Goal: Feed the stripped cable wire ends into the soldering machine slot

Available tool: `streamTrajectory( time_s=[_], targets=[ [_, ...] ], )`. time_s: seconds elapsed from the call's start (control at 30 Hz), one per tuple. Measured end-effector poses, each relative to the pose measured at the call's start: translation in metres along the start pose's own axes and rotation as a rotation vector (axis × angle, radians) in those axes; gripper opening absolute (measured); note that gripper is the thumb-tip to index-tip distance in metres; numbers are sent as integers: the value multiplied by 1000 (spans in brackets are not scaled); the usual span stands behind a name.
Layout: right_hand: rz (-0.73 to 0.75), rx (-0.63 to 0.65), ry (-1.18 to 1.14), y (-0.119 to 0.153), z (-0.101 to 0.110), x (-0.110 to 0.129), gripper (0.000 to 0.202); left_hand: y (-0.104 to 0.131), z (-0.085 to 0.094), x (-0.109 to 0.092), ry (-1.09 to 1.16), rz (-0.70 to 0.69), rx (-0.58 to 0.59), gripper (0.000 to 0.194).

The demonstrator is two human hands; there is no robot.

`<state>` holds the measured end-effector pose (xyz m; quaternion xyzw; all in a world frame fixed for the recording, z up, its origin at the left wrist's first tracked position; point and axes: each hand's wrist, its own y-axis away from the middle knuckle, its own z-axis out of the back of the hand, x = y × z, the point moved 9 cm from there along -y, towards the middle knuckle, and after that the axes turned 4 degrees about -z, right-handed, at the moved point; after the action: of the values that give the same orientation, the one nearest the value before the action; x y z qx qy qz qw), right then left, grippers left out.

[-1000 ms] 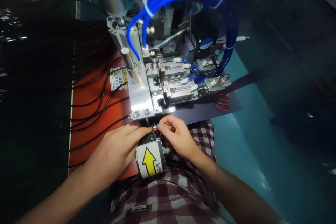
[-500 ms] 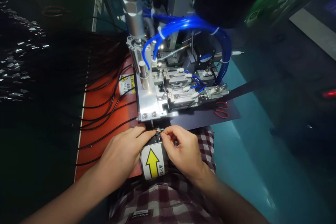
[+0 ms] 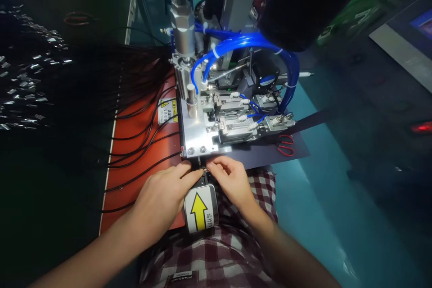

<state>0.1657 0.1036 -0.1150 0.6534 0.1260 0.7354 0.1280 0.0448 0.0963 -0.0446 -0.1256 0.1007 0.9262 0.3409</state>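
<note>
My left hand [image 3: 165, 191] is at the front of the bench machine, thumb and forefinger pinched at a narrow black track [image 3: 203, 179]. What they press on is mostly hidden under the fingers. Opposite it, my right hand [image 3: 232, 182] is closed in a pinch just under the machine's metal front plate [image 3: 194, 137]. Between the fingertips shows a tiny bit of thin coloured wires [image 3: 204, 169], too small to make out well. Below the hands a rounded end cover [image 3: 200, 211] bears a yellow arrow.
Several black cables [image 3: 145, 159] lie across the orange-red bench top [image 3: 135, 182] on the left. Blue air hoses [image 3: 246, 40] arch over the cylinders. Red-handled scissors [image 3: 286, 146] lie on the dark plate at right. Shiny small metal pieces [image 3: 20, 72] are heaped far left.
My right fingertips have moved up, closer to the front plate, and the coloured wires show less. My left hand keeps its place at the track. The whole view has shifted slightly.
</note>
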Motion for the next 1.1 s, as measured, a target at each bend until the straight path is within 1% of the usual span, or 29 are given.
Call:
streamTrajectory(
  time_s=[0.1, 0.27, 0.5, 0.73, 0.87, 0.97, 1.1],
  targets=[
    [-48, -43, -93, -2, -2, 0, 18, 0, 1, 0, 10, 1, -7, 38],
    [-92, -14, -175, -3, -8, 0, 18, 0, 3, -1, 19, -9, -28, 37],
    [19, -69, -170, 6, -4, 3, 16, 0, 1, 0, 27, 2, -16, 38],
    [-148, 1, -329, 6, -6, -10, 20, -1, 2, -1, 81, 16, 21, 35],
    [-278, 71, -415, 3, -14, -21, 20, -1, 4, -1, 53, 6, -6, 38],
    [-295, 88, -417, -1, -12, -27, 21, -1, 5, 0, 53, -7, -36, 39],
    [-259, 17, -401, -1, 0, -35, 22, -1, 3, -1, 59, -21, -35, 37]
  ],
)
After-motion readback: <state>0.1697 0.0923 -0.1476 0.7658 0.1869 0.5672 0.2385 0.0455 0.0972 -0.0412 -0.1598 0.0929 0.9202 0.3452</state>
